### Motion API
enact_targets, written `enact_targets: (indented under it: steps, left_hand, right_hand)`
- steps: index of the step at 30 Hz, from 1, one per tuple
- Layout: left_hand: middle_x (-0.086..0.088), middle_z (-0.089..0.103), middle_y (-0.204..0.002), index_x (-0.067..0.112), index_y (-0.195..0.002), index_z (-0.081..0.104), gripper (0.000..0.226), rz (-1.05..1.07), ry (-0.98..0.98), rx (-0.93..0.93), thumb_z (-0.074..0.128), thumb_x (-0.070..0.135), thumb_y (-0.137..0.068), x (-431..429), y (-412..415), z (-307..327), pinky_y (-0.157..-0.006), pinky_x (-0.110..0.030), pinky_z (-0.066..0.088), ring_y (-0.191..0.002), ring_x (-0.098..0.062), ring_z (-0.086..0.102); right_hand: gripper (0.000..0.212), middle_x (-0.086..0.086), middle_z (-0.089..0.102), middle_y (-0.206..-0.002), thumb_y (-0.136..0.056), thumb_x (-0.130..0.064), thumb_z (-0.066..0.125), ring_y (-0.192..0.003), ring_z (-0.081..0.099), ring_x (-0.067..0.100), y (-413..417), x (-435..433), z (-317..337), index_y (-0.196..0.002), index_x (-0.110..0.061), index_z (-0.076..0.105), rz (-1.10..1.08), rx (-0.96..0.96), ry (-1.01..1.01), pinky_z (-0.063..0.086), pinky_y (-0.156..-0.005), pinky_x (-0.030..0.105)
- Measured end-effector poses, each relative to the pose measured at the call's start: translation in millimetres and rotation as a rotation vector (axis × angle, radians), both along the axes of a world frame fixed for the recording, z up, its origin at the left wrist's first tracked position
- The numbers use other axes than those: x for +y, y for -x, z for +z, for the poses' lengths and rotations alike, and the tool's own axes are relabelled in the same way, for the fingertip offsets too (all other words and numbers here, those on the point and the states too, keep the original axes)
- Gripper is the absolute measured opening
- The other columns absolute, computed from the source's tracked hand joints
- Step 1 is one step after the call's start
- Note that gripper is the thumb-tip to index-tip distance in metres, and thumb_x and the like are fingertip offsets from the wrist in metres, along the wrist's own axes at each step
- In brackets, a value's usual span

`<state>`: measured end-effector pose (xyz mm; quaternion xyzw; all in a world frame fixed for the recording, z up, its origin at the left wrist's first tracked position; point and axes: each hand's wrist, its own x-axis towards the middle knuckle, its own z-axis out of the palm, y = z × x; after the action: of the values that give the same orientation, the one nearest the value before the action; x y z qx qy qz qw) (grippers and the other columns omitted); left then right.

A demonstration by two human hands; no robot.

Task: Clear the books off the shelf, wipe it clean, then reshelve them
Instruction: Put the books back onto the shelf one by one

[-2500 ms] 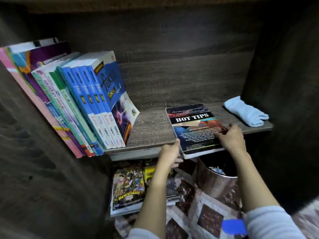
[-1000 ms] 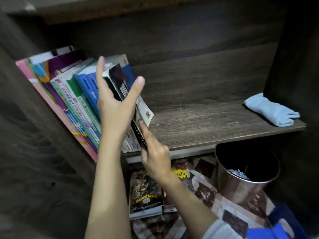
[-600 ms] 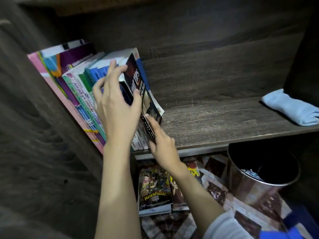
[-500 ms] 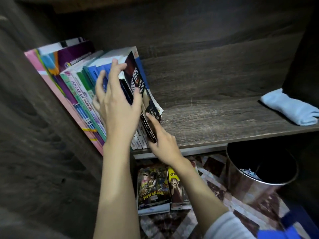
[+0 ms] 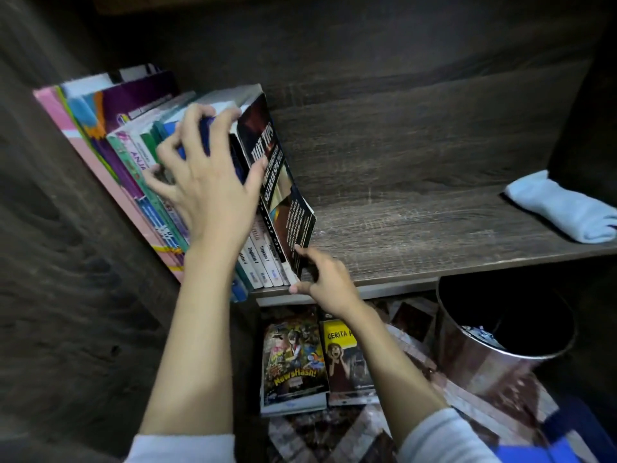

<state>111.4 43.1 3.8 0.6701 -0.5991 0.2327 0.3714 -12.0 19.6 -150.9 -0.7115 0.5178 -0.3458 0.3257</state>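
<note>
Leaning row of books [image 5: 133, 155]: stands at the left end of the shelf, tilted against the side wall, spines facing out.
Left hand [image 5: 207, 182]: fingers curl over the top edges of the blue volumes in the row, and the thumb presses the cover of the newest arrival, clamping them together.
Hot Tips book [image 5: 277, 182]: upright and tilted at the right end of the row, touching its neighbour. A couple of seconds ago it lay flat near the middle of the board, so one more book is now back in place.
Right hand [image 5: 327, 282]: index finger and thumb pinch the book's lower front corner at the shelf lip, apparently nudging its foot in line with the others.
Shelf [image 5: 417, 235]: bare wood from the row across to the cloth.
Comics on the floor [image 5: 293, 359]: two lie side by side below the shelf. They are probably next, so reshelving looks unfinished.
Metal bin [image 5: 500, 345]: stands on the floor to their right.
Blue cloth [image 5: 564, 208]: folded at the far right of the shelf, well apart from both hands, which suggests the wiping is done.
</note>
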Motion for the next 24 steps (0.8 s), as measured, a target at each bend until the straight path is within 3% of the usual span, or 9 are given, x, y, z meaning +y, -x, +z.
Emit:
enact_targets:
  steps: [5,12,17,24]
  left_hand:
    - [0.005,0.031,-0.147,0.038,-0.132,0.04,0.053,0.044,0.05,-0.003,0.056,0.049,-0.083,-8,4,-6,-0.104,-0.053,0.021,-0.127,-0.027,0.032]
    - [0.004,0.024,-0.15,0.038,-0.135,0.036,0.051,0.027,0.024,-0.025,0.05,0.044,-0.086,-8,3,-7,-0.103,-0.049,0.016,-0.13,-0.027,0.027]
    - [0.003,0.015,-0.152,0.039,-0.14,0.029,0.063,-0.097,-0.03,-0.038,0.056,0.025,-0.085,-4,-8,-7,-0.103,-0.046,0.009,-0.132,-0.027,0.018]
    - [0.004,0.015,-0.153,0.04,-0.138,0.031,0.066,-0.039,-0.004,-0.01,0.057,0.016,-0.082,-3,0,-7,-0.106,-0.051,0.008,-0.134,-0.026,0.019]
  right_hand:
    - [0.077,-0.001,0.042,-0.147,-0.08,-0.032,0.073,-0.134,0.039,0.022,-6,-1,0,-0.146,-0.028,0.034,-0.028,0.103,0.016,0.035,-0.107,0.034]
    - [0.072,-0.003,0.015,-0.158,-0.095,-0.027,0.054,-0.145,0.014,0.021,0,-8,10,-0.152,-0.023,0.01,0.145,0.289,-0.068,0.015,-0.117,0.037]
    - [0.07,-0.005,0.015,-0.159,-0.096,-0.028,0.05,-0.144,0.014,0.02,-4,-7,10,-0.152,-0.025,0.008,0.108,0.335,-0.051,0.016,-0.116,0.039]
    - [0.067,-0.006,0.018,-0.158,-0.098,-0.029,0.047,-0.142,0.019,0.02,-10,-5,6,-0.152,-0.027,0.007,0.028,0.364,-0.011,0.021,-0.112,0.037]
